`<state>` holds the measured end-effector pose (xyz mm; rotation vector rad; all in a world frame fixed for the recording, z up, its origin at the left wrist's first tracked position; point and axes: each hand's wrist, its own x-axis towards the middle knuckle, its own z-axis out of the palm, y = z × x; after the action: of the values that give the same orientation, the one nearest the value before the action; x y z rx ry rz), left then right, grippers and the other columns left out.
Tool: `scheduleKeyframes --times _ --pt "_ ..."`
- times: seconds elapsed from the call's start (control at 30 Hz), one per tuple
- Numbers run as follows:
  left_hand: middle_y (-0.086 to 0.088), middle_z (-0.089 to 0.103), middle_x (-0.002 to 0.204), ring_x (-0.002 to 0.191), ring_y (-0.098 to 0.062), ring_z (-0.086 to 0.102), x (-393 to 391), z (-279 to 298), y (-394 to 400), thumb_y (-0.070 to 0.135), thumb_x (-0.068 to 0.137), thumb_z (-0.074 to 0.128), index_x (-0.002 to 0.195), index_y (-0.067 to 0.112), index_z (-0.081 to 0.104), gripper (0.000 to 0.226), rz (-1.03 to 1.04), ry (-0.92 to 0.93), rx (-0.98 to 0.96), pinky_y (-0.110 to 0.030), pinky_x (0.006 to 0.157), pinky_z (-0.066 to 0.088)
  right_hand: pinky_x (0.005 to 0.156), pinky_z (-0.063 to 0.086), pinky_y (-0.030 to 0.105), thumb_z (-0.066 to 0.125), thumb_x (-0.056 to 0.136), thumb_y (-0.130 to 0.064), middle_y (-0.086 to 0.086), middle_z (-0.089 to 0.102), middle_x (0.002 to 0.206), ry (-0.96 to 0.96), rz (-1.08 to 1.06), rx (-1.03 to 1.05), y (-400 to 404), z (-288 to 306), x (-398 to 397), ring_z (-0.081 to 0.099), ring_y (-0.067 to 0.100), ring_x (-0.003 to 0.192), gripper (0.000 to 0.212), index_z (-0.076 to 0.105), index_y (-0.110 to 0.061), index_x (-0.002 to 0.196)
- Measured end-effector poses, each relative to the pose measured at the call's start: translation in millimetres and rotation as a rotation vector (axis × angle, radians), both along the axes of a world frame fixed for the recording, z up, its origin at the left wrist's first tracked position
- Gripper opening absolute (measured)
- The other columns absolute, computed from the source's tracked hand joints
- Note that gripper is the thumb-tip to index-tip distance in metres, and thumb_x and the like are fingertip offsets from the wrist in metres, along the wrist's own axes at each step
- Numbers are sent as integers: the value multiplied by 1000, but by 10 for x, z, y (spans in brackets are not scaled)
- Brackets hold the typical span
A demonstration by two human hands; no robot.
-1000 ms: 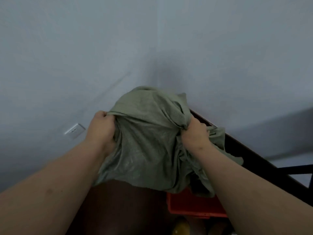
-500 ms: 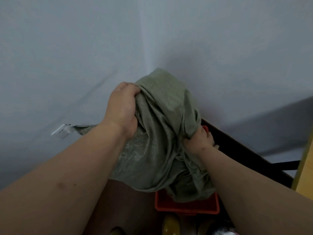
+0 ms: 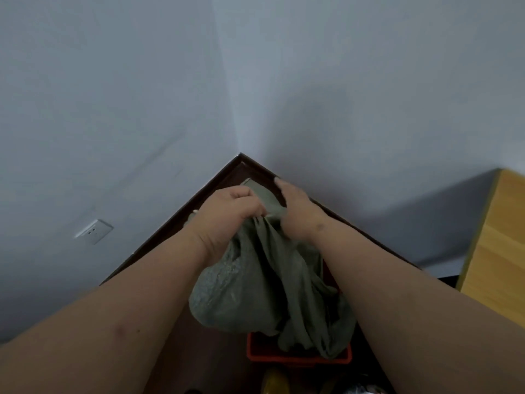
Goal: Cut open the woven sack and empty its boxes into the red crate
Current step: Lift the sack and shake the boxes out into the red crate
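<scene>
A grey-green woven sack (image 3: 255, 285) hangs upside down over the red crate (image 3: 298, 356) at the bottom middle. My left hand (image 3: 230, 214) grips a bunched fold at the top of the sack. My right hand (image 3: 295, 211) holds the sack's upper edge beside it, index finger stretched out. The sack's loose lower folds drape into the crate and hide its inside. No boxes are visible.
A dark floor corner with a dark skirting board (image 3: 241, 160) lies beyond my hands. A white wall socket (image 3: 93, 231) is on the left wall. A pale wooden surface (image 3: 500, 245) stands at the right. Yellowish objects (image 3: 274, 379) sit just below the crate.
Both hands have drawn together and now hold the sack's top side by side. The sack has dropped lower in view and hangs longer into the crate. The view has tilted down toward the floor corner.
</scene>
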<state>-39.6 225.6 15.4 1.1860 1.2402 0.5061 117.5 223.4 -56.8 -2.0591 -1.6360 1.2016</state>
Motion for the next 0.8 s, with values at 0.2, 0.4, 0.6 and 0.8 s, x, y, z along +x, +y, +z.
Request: scheduleKeyframes --times 0.2,0.4,0.6,0.8 --pt "-2 64 63 60 -12 59 -51 140 15 8 84 61 72 6 62 12 -206 -92 -67 -28 65 48 104 42 45 55 91 -21 7 54 137 -264 285 -153 -66 -242 -112 52 29 122 38 52 -28 128" --pt "-13 59 124 102 -29 62 -355 -149 148 14 87 64 131 18 52 46 85 292 -246 -43 88 55 75 41 31 43 90 -4 12 65 101 -168 -231 83 -91 38 1 56 27 90 21 63 -6 96" --pt "-20 69 109 97 -35 67 -537 -310 19 47 79 72 118 1 63 60 57 480 -656 -47 90 54 55 39 20 51 85 0 4 59 83 66 -257 129 -1 484 -1 49 11 70 17 61 -13 81" --pt "-22 55 137 121 -31 55 -420 -409 -121 18 100 45 129 -4 56 38 -338 675 -696 -38 104 42 69 54 28 62 75 3 1 65 87 171 -223 68 -12 625 82 60 18 84 18 71 -12 80"
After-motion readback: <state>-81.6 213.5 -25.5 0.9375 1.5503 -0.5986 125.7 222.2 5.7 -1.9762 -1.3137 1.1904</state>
